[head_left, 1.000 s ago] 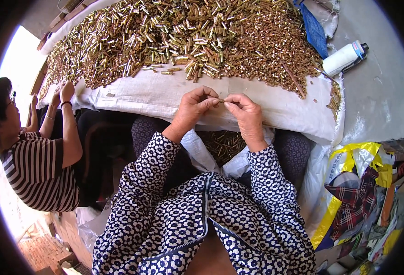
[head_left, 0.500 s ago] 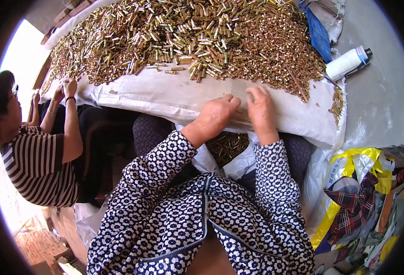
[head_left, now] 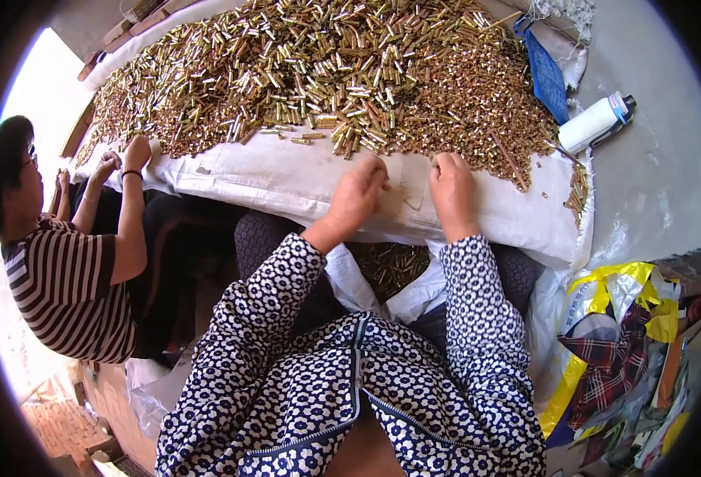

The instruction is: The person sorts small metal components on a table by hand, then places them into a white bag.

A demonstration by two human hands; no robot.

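A broad heap of slim gold-coloured metal tubes (head_left: 318, 75) covers the far part of a white cloth-covered work surface (head_left: 263, 179). To its right, a heap of much smaller copper-coloured metal pieces (head_left: 477, 103) adjoins it. My left hand (head_left: 356, 191) is at the front edge of the tubes, its fingers curled inward. My right hand (head_left: 453, 192) touches the near edge of the small pieces, fingertips bent together. What either hand holds is too small or hidden to make out. Below my hands, between my knees, an open white sack (head_left: 418, 294) contains more metal tubes (head_left: 388, 266).
At my left sits a co-worker in a striped shirt (head_left: 64, 290), hands over the same surface. A white bottle (head_left: 597, 123) and a blue flat item (head_left: 545, 75) lie at the far right. Bags with plaid cloth (head_left: 609, 358) crowd the floor at my right.
My left hand has moved left and forward, away from my right hand. My right hand's fingers have drawn together at the small pieces. The co-worker's hands have separated.
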